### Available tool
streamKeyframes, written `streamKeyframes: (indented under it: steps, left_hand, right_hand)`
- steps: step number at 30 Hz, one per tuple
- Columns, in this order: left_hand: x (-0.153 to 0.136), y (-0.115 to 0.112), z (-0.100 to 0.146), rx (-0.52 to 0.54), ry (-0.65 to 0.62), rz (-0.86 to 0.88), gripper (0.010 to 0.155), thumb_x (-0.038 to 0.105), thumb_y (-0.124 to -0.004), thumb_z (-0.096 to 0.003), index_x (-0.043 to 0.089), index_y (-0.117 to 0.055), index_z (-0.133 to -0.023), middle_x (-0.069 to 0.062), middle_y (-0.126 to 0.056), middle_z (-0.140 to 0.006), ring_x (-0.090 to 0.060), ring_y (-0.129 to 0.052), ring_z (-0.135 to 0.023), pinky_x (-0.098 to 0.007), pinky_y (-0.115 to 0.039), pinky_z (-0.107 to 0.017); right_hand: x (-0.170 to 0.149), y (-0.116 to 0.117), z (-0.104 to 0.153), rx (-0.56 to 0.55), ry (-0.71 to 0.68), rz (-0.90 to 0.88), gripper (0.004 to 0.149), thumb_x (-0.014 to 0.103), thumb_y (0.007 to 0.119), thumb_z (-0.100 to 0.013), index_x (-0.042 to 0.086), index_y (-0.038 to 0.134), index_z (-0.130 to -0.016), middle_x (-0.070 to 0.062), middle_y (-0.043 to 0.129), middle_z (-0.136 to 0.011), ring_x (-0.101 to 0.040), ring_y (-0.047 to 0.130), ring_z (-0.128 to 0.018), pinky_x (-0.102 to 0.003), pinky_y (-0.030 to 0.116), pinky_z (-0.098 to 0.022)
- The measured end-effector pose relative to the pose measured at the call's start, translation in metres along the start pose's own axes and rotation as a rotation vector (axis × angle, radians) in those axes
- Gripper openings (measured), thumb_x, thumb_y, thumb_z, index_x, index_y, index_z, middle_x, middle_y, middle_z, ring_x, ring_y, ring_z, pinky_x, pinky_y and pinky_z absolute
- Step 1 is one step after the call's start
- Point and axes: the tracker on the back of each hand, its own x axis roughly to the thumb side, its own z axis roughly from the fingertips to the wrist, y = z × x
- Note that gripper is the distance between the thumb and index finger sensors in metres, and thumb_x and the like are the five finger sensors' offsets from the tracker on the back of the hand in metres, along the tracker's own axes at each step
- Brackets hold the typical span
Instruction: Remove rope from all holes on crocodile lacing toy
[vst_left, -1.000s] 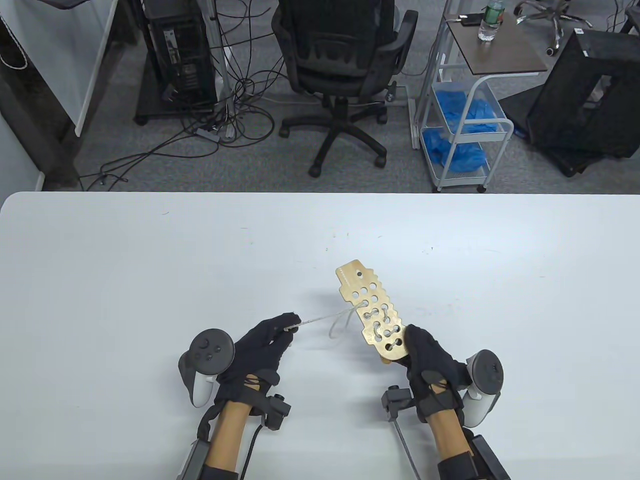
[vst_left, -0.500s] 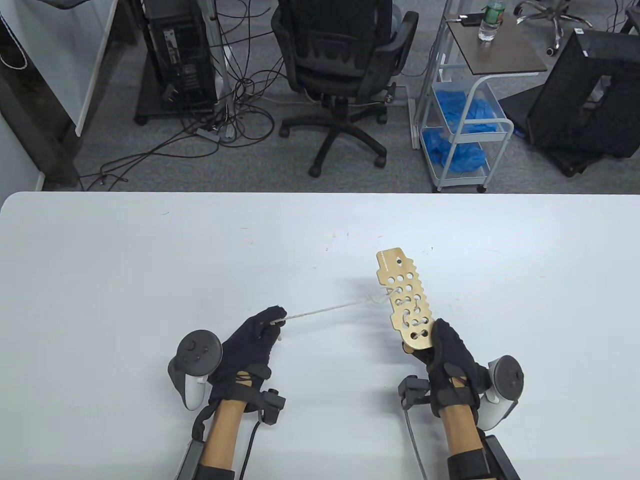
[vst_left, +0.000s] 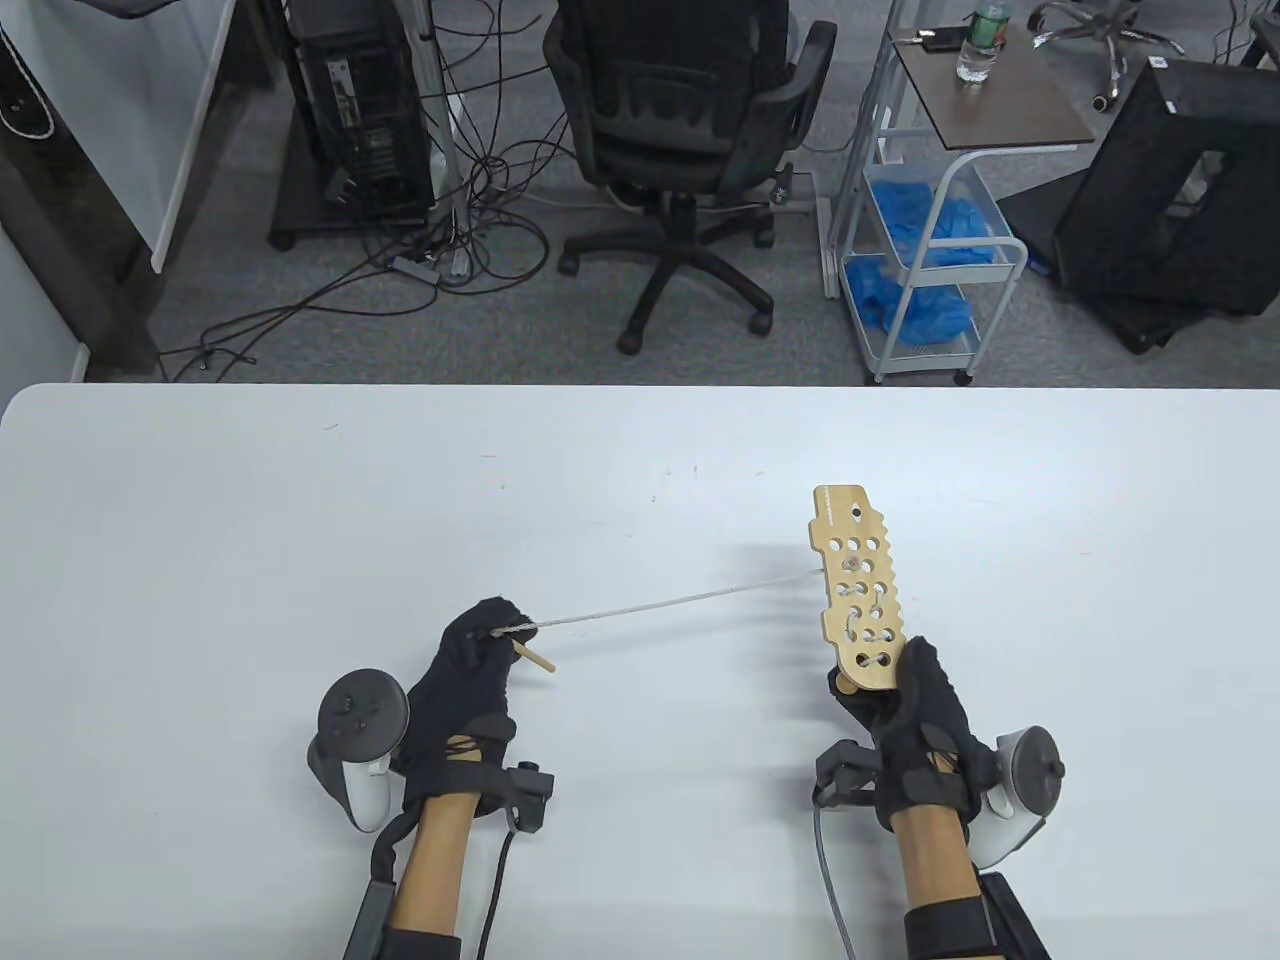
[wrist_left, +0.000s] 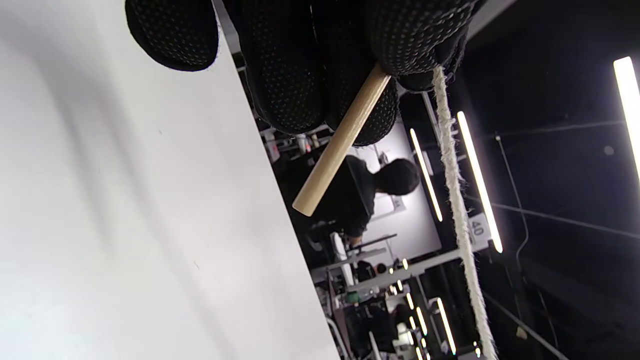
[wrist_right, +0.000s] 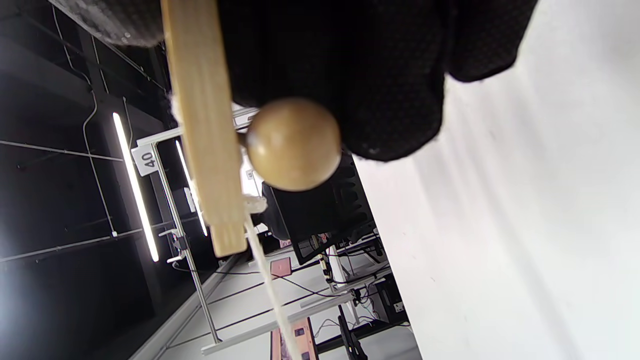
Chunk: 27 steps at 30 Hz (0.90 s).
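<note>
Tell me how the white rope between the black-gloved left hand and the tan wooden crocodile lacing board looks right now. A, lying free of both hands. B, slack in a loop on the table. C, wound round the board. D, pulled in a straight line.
D: the white rope runs straight from the left hand to the crocodile lacing board, which the right hand grips.

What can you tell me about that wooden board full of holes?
The flat, light wooden crocodile lacing board has notched edges and rows of round holes. It is held clear of the white table, its far end pointing away from the person. The gloved right hand grips its near end. A pale rope laces the nearer holes and runs taut to the left hand. A round wooden bead sits against its underside.
</note>
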Motion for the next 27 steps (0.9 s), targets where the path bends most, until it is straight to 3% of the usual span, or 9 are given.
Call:
streamKeyframes:
  steps: [8, 15, 22, 27]
  left_hand:
    - [-0.009, 0.010, 0.000, 0.065, 0.058, 0.075, 0.044, 0.039, -0.077, -0.0503, 0.047, -0.072, -0.093, 0.013, -0.101, -0.083, -0.013, -0.098, -0.076, -0.053, -0.074, -0.068]
    - [-0.005, 0.001, -0.001, 0.031, 0.039, 0.049, 0.043, 0.040, -0.080, -0.0476, 0.043, -0.078, -0.090, 0.011, -0.105, -0.075, -0.013, -0.101, -0.069, -0.054, -0.075, -0.066]
    - [0.004, -0.020, 0.002, -0.052, -0.025, 0.016, 0.043, 0.042, -0.082, -0.0460, 0.040, -0.082, -0.089, 0.010, -0.106, -0.069, -0.013, -0.102, -0.064, -0.055, -0.076, -0.064]
    - [0.008, -0.031, 0.004, -0.129, -0.055, 0.075, 0.042, 0.044, -0.082, -0.0461, 0.040, -0.083, -0.088, 0.011, -0.106, -0.067, -0.012, -0.102, -0.062, -0.054, -0.076, -0.065]
  right_hand:
    - [-0.005, -0.006, -0.001, -0.041, 0.040, -0.116, 0.046, 0.044, 0.071, -0.045, 0.007, 0.079, -0.072, -0.016, 0.097, -0.065, -0.039, 0.097, -0.055, -0.064, 0.068, -0.055]
    - [-0.006, 0.002, 0.000, 0.010, 0.020, -0.058, 0.046, 0.043, 0.071, -0.045, 0.007, 0.080, -0.071, -0.016, 0.097, -0.064, -0.039, 0.097, -0.054, -0.065, 0.069, -0.054]
    - [-0.012, 0.032, 0.010, 0.183, -0.028, 0.087, 0.046, 0.043, 0.074, -0.044, 0.006, 0.082, -0.069, -0.017, 0.099, -0.060, -0.039, 0.098, -0.050, -0.065, 0.070, -0.052]
    - [-0.022, 0.058, 0.023, 0.343, -0.051, 0.097, 0.046, 0.043, 0.075, -0.043, 0.005, 0.083, -0.068, -0.017, 0.100, -0.059, -0.039, 0.099, -0.049, -0.065, 0.070, -0.051]
